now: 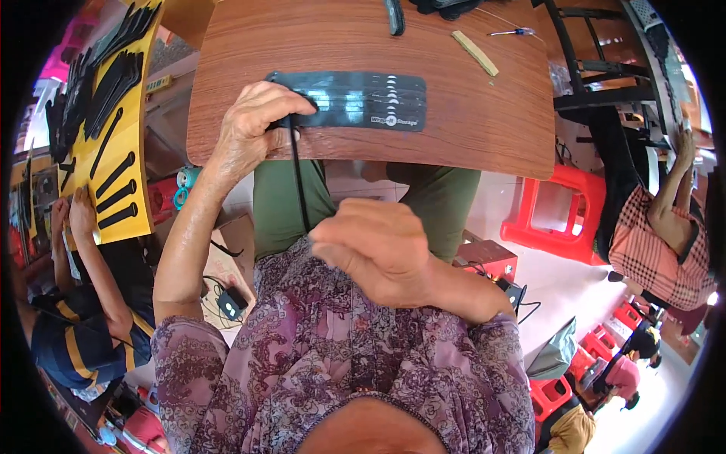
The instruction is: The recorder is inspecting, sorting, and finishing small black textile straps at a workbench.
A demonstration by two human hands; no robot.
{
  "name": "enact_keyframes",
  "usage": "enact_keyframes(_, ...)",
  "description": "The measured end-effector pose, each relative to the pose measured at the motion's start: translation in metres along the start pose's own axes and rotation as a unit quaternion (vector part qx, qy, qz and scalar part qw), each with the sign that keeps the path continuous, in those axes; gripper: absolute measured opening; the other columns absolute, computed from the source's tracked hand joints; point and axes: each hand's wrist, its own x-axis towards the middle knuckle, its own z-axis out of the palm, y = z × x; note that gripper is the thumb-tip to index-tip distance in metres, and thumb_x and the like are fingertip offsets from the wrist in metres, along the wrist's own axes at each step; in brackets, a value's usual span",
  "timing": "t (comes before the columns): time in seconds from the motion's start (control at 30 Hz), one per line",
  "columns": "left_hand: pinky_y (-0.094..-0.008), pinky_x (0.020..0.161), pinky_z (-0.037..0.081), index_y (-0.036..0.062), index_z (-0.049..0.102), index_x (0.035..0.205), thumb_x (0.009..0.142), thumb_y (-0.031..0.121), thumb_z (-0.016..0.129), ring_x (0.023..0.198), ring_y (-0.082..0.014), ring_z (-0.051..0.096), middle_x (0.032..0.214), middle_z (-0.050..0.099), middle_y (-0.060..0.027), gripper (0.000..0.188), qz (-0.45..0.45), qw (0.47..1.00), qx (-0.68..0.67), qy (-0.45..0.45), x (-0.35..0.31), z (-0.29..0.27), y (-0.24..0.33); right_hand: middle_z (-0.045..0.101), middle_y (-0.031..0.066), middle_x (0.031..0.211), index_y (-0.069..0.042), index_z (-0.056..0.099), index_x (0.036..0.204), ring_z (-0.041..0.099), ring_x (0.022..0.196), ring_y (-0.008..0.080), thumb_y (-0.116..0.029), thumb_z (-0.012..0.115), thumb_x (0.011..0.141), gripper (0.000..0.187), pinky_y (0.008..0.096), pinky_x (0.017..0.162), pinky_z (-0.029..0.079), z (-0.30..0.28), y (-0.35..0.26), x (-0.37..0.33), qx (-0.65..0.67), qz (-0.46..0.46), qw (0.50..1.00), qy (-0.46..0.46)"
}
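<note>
Clearly, left grip [261, 117] pinching card [359, 100], right grip [374, 246] clutching strap [301, 181], tabletop edge [484, 153] bare rightward

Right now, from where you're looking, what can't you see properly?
All in the head view:
The black strap: its lower end is hidden by the right hand's closed grip.
The shiny dark card: partly covered by the left hand.
The dark bundle: cut off by the top edge.
</note>
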Motion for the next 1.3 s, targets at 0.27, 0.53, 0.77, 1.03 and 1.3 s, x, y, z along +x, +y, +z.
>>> enact_keyframes(0.27, -0.0371, 0.086, 0.043, 0.0078, 0.066, 0.093, 0.066, 0.021, 0.073, 0.091, -0.0237, 0.06, 0.088, 0.065, -0.0046, 0.03, 0.018, 1.0, 0.014, -0.001, -0.003, 0.002, -0.004, 0.057, 0.0135, 0.069, 0.007, 0.058, 0.09, 0.056, 0.057, 0.0281, 0.003, 0.067, 0.076, 0.017, 0.0377, 0.048, 0.041, 0.009, -0.002, 0.002, 0.069, -0.036, 0.997, -0.018)
enact_keyframes(0.53, -0.0359, 0.086, 0.043, 0.0093, 0.067, 0.093, 0.063, 0.017, 0.075, 0.092, -0.0234, 0.06, 0.089, 0.066, -0.0032, 0.033, 0.003, 1.0, -0.017, -0.002, -0.002, 0.001, -0.006, 0.058, 0.014, 0.07, 0.007, 0.059, 0.093, 0.057, 0.058, 0.0293, -0.001, 0.069, 0.077, 0.021, 0.0379, 0.05, 0.043, 0.009, -0.005, 0.004, 0.08, -0.03, 0.996, -0.032)
enact_keyframes(0.77, -0.0364, 0.086, 0.044, 0.0088, 0.068, 0.095, 0.063, 0.016, 0.077, 0.094, -0.0227, 0.06, 0.091, 0.066, -0.0036, 0.033, -0.026, 0.999, -0.039, -0.003, -0.004, 0.001, -0.007, 0.038, 0.0069, 0.059, 0.0, 0.055, 0.079, 0.051, 0.06, 0.0261, -0.01, 0.054, 0.075, 0.011, 0.0381, 0.048, 0.037, 0.041, -0.027, 0.003, 0.192, -0.119, 0.958, -0.174)
enact_keyframes(1.03, -0.0336, 0.094, 0.043, 0.0032, 0.06, 0.116, 0.074, 0.011, 0.07, 0.107, -0.0233, 0.057, 0.115, 0.062, -0.0094, 0.044, -0.06, 0.981, -0.179, -0.048, -0.019, -0.028, 0.002, 0.056, 0.0094, 0.065, 0.003, 0.062, 0.089, 0.053, 0.052, 0.0201, 0.001, 0.064, 0.078, 0.011, 0.0322, 0.048, 0.039, 0.025, 0.01, 0.009, 0.044, 0.009, 0.999, -0.02)
enact_keyframes(1.3, -0.0277, 0.085, 0.048, -0.0011, 0.055, 0.121, 0.083, 0.015, 0.068, 0.095, -0.014, 0.06, 0.111, 0.062, -0.0106, 0.043, -0.268, 0.791, -0.524, -0.171, -0.052, -0.049, 0.075, 0.061, 0.0076, 0.069, 0.004, 0.064, 0.089, 0.058, 0.059, 0.0127, 0.002, 0.064, 0.08, 0.009, 0.0251, 0.053, 0.044, -0.006, 0.01, -0.006, -0.036, 0.177, 0.983, -0.024)
